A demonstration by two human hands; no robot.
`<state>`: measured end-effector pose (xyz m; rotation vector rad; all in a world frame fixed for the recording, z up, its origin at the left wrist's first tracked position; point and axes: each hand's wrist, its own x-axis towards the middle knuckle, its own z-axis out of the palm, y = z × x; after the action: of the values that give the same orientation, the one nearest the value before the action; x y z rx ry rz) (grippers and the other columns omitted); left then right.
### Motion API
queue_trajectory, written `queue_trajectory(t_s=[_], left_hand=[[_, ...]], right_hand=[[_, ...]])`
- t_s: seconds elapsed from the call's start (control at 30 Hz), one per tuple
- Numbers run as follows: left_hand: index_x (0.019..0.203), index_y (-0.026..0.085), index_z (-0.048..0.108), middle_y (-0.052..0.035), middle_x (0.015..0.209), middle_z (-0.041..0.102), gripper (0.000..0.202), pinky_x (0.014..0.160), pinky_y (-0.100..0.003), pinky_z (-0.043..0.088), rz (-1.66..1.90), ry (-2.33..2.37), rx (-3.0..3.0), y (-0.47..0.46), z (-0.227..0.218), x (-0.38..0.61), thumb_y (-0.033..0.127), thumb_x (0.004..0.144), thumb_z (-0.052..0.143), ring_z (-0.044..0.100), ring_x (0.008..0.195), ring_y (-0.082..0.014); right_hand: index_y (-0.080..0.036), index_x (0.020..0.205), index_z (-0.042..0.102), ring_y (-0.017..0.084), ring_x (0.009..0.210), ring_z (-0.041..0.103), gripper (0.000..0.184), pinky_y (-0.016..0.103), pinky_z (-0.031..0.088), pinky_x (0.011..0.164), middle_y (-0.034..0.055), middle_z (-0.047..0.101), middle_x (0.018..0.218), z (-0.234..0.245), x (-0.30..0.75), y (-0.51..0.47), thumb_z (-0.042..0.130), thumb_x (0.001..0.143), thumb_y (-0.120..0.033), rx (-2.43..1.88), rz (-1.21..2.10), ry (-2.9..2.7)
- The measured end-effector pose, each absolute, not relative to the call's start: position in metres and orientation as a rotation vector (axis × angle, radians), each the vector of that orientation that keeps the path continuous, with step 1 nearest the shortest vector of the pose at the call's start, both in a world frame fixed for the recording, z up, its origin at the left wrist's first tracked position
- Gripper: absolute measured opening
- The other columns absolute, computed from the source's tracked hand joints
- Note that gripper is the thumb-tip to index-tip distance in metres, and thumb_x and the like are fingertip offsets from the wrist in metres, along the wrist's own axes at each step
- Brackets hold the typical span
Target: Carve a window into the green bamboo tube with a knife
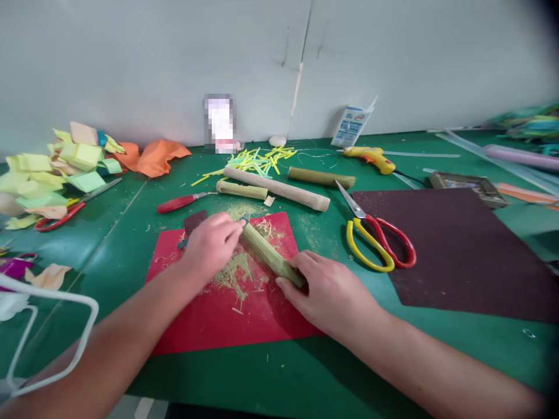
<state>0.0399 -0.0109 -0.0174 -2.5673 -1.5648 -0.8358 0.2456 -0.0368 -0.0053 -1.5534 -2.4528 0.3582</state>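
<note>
A pale green bamboo stick (268,250) slants above a red sheet (271,317) strewn with shavings and dust. My right hand (325,285) is wrapped round its near end, thumb on the left side. At the far end, my left hand (213,238) is closed in a pinch on a small dark piece of sandpaper (245,222) pressed against the bamboo. Most of that piece is hidden by the fingers. Another dark brown scrap (194,221) lies just behind my left hand. A red-handled tool (177,203) with a thin metal shaft rests farther back.
Beyond the red sheet lie a short bamboo piece (242,191), a long pale stick (279,189) and a darker bamboo piece (321,176). Open scissors (379,238) overlap a dark brown sheet (458,262). A yellow glue gun (371,158) is behind. Paper scraps (56,169) heap up left.
</note>
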Motion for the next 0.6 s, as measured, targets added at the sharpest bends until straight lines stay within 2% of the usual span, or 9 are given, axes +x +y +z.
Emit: queue_trajectory(t_s=[0.13, 0.2, 0.4, 0.6], left_hand=[[0.096, 0.017, 0.065, -0.0032, 0.07, 0.053, 0.026, 0.062, -0.026, 0.043, -0.701, -1.369, -2.849, -0.022, -0.019, 0.052, 0.023, 0.092, 0.04, 0.05, 0.068, -0.0134], [0.102, 0.018, 0.064, -0.0032, 0.072, 0.055, 0.025, 0.064, -0.026, 0.044, -0.765, -1.368, -2.853, -0.022, -0.019, 0.05, 0.025, 0.092, 0.041, 0.052, 0.07, -0.0137], [0.103, 0.016, 0.064, -0.0049, 0.083, 0.059, 0.025, 0.071, -0.029, 0.048, -0.936, -1.664, -2.609, 0.01, -0.02, 0.019, 0.025, 0.091, 0.044, 0.056, 0.077, -0.0151], [0.097, 0.017, 0.066, -0.0036, 0.077, 0.058, 0.023, 0.066, -0.026, 0.047, -0.945, -1.647, -2.596, 0.0, -0.018, 0.03, 0.024, 0.09, 0.045, 0.055, 0.07, -0.0126]], right_hand=[[-0.02, 0.073, 0.049, 0.014, 0.061, 0.051, 0.016, 0.027, 0.029, 0.054, 0.0006, 0.055, 0.071, -0.006, 0.246, -0.036, 0.047, 0.082, -0.033, -1.564, 0.38, -2.458], [-0.02, 0.075, 0.05, 0.015, 0.063, 0.052, 0.016, 0.027, 0.03, 0.054, 0.0012, 0.056, 0.073, -0.006, 0.246, -0.036, 0.046, 0.082, -0.034, -1.561, 0.362, -2.464], [-0.02, 0.081, 0.053, 0.016, 0.064, 0.054, 0.017, 0.028, 0.03, 0.052, 0.0012, 0.058, 0.077, 0.0, 0.248, -0.037, 0.051, 0.078, -0.037, -1.612, 0.307, -2.501], [-0.021, 0.075, 0.054, 0.015, 0.061, 0.054, 0.015, 0.027, 0.033, 0.052, 0.001, 0.059, 0.074, 0.003, 0.249, -0.036, 0.057, 0.075, -0.036, -1.608, 0.353, -2.494]])
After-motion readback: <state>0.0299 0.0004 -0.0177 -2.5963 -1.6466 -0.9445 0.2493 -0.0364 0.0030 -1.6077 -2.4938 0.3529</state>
